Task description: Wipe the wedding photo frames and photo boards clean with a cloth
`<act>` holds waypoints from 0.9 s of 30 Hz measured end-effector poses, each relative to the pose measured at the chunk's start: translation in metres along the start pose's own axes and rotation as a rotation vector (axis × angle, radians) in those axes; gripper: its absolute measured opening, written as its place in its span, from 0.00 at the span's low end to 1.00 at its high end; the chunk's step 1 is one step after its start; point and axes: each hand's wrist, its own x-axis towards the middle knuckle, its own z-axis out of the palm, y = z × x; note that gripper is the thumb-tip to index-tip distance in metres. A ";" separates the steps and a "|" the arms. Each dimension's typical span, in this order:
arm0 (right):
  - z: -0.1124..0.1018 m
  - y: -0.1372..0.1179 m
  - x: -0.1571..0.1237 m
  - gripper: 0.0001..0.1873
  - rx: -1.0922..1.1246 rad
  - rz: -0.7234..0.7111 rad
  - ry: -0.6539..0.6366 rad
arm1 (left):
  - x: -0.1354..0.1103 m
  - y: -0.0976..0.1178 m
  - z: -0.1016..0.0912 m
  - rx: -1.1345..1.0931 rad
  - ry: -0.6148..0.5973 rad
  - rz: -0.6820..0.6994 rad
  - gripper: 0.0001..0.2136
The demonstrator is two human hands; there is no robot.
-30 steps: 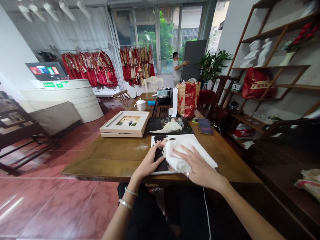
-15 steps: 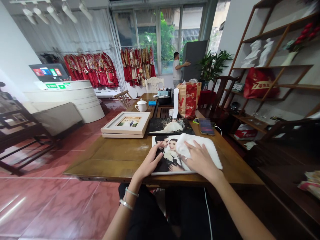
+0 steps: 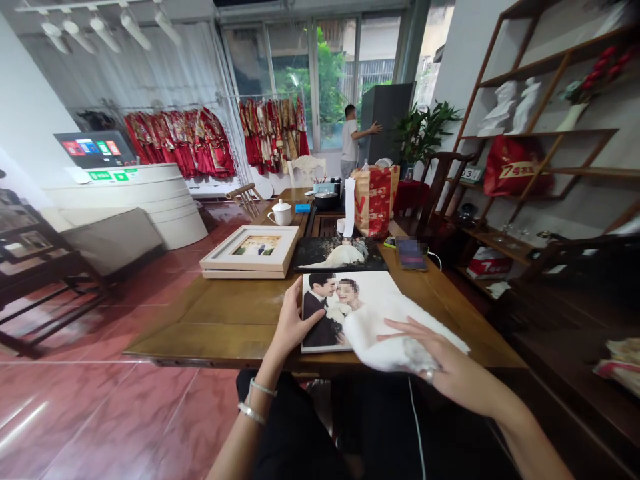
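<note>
A white-bordered photo panel (image 3: 325, 327) with a couple on it lies flat at the near edge of the wooden table. My left hand (image 3: 295, 323) grips its left side, thumb on the picture and fingers along the edge. My right hand (image 3: 425, 343) holds a fluffy white cloth (image 3: 383, 323) at the panel's lower right corner, fingers stretched over it. The cloth covers that corner and hangs past the table's front edge. Just behind lies a dark photo panel (image 3: 310, 253) showing a white gown.
Cream picture frames (image 3: 250, 270) are stacked at the left. Farther back stand a lidded white cup (image 3: 281, 213), a red and tan paper bag (image 3: 373, 200) and a black pot (image 3: 326, 200). A phone (image 3: 411, 253) with a cable lies right. One person (image 3: 350, 143) stands by the window.
My right hand has swept the cloth down and right, from the panel's middle to its near corner. My left hand has shifted slightly left and down onto the panel's edge.
</note>
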 end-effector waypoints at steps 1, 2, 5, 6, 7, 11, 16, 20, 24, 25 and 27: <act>-0.002 0.011 -0.005 0.26 -0.008 0.023 0.060 | 0.001 0.002 0.001 -0.044 0.063 -0.077 0.43; -0.004 0.023 -0.009 0.25 -0.022 0.040 0.119 | 0.003 0.005 0.001 -0.091 0.125 -0.157 0.46; -0.004 0.055 -0.014 0.29 -0.088 0.077 0.286 | 0.004 0.017 -0.002 -0.220 0.229 -0.317 0.49; -0.004 0.064 -0.013 0.30 -0.112 0.086 0.329 | 0.003 0.020 -0.004 -0.246 0.245 -0.347 0.48; -0.003 0.071 -0.012 0.31 -0.137 0.090 0.358 | 0.002 0.023 -0.007 -0.264 0.265 -0.371 0.46; 0.000 0.085 -0.001 0.32 -0.238 0.061 0.364 | -0.007 0.027 -0.020 -0.344 0.350 -0.403 0.31; 0.003 0.084 0.011 0.32 -0.290 0.037 0.323 | -0.019 0.033 -0.031 -0.424 0.476 -0.418 0.25; 0.012 0.055 0.013 0.27 -0.334 -0.059 0.420 | -0.026 0.047 -0.034 -0.493 0.526 -0.445 0.26; 0.035 -0.006 0.020 0.33 -0.296 -0.345 0.340 | -0.028 0.076 -0.033 -0.466 0.567 -0.387 0.24; 0.042 -0.020 0.025 0.36 -0.261 -0.407 0.306 | -0.028 0.085 -0.031 -0.455 0.584 -0.349 0.24; 0.054 -0.041 0.039 0.37 -0.165 -0.479 0.318 | -0.027 0.102 -0.026 -0.445 0.580 -0.277 0.23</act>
